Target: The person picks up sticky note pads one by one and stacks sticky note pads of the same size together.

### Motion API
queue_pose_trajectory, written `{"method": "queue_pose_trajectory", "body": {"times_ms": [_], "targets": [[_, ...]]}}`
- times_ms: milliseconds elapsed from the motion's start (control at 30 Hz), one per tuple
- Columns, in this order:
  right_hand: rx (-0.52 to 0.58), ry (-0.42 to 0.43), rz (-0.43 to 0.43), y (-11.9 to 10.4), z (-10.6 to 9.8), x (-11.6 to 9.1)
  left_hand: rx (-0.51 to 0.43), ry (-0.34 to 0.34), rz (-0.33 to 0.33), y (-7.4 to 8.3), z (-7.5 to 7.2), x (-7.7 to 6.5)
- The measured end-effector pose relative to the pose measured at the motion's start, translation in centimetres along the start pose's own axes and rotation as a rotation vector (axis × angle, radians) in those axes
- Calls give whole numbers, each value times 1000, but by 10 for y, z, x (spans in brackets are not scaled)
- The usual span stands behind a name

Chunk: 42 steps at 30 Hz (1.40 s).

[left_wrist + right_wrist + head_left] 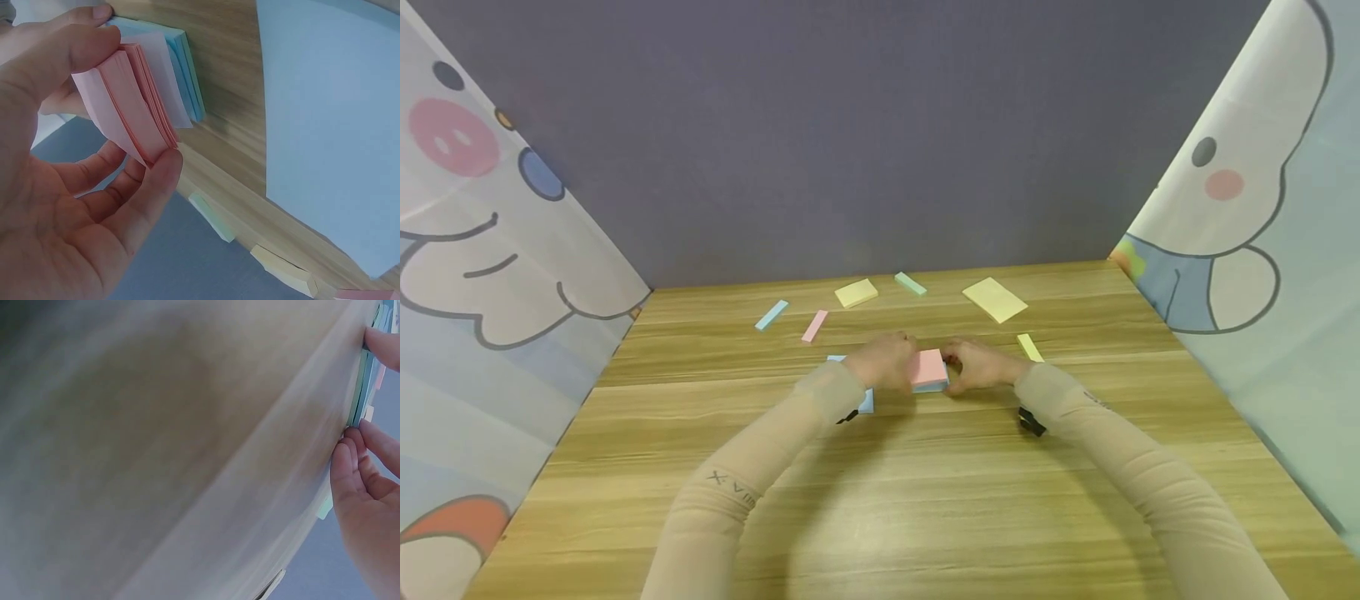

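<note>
My left hand point(882, 360) pinches a pink sticky-note pad point(134, 103) between thumb and fingers, and its sheets fan apart a little at the edge. Right beneath the pink pad is a stack of a blue sticky-note pad point(178, 53) and a green one point(199, 94), flat on the table. My right hand point(981, 365) grips this stack by its edges from the right, with thumb and fingers curled. A larger blue pad point(867, 402) lies under my left wrist, partly hidden by it.
Behind the hands lie narrow strips in blue point(772, 315), pink point(815, 326) and green point(910, 283), plus a yellow pad point(856, 292) and a larger yellow pad point(995, 299). A yellow strip point(1030, 347) sits near my right wrist. A dark panel point(880, 142) rises at the table's back edge.
</note>
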State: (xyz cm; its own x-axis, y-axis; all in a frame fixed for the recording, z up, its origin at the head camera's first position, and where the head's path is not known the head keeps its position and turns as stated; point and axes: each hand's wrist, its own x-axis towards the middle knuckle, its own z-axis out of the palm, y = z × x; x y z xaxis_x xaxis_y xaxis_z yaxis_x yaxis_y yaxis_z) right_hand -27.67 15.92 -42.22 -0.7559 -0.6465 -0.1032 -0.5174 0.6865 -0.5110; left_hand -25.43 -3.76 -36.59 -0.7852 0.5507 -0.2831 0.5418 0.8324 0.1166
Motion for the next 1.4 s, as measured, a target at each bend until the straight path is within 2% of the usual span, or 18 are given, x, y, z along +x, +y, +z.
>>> {"method": "queue_pose_trajectory", "body": {"times_ms": [300,667,1000,1400], "targets": [[4,-11,48,-2,-2,-2,20,-28,-7,2,4,5],[-29,8,19,-3,-2,-2,49,-56,-3,5,4,8],[-36,22,3,-1,-1,-1,73,-42,14,4,6,15],[-16,4,15,1,0,0,30,-40,14,3,7,17]]}}
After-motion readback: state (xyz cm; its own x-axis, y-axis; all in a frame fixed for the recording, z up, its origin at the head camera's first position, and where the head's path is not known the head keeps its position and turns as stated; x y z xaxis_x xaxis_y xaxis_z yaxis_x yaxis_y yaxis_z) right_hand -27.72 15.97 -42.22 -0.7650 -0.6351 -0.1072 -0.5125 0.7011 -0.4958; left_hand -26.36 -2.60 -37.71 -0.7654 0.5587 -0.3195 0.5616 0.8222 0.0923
